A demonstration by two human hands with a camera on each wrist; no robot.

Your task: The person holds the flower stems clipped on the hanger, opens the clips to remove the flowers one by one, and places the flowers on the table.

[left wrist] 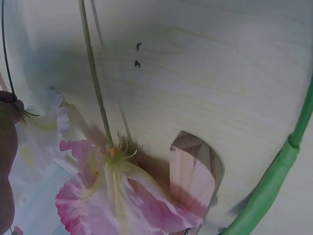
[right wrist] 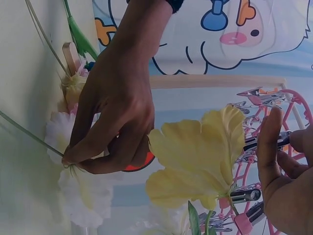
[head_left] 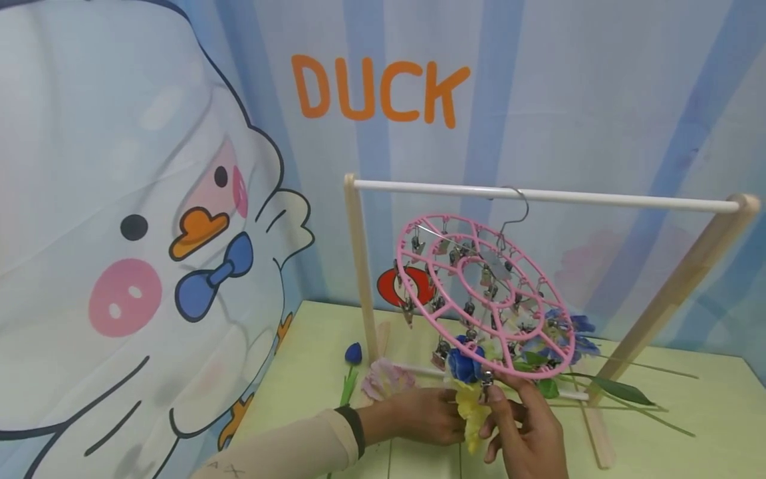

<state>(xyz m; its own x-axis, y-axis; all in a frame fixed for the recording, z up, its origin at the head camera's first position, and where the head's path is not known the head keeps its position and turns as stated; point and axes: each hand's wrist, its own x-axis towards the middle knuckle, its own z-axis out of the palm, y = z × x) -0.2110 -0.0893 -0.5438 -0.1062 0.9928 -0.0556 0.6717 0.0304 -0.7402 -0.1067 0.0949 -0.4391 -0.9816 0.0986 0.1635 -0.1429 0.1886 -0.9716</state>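
Clipping is likely happening: left hand (head_left: pixel 427 416) is pinching a white flower (right wrist: pixel 90 198), right hand (head_left: pixel 528 429) a clip (head_left: pixel 487 378), probably needing squeezing next.

Pink round clip hanger (head_left: pixel 487 306) hung by its hook (head_left: pixel 527 209) from a white rail (head_left: pixel 616 199) above a pale yellow bench (head_left: pixel 317 339); right hand (head_left: pixel 529 429) pinching a metal clip (head_left: pixel 487 379) at the near rim, left hand (head_left: pixel 427 416) beside a yellow flower (head_left: pixel 473 412); duck-printed backdrop (head_left: pixel 568 100) behind

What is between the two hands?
The yellow flower is between the left hand and the right hand, with clips on the right hand's side; this shows in the right wrist view.
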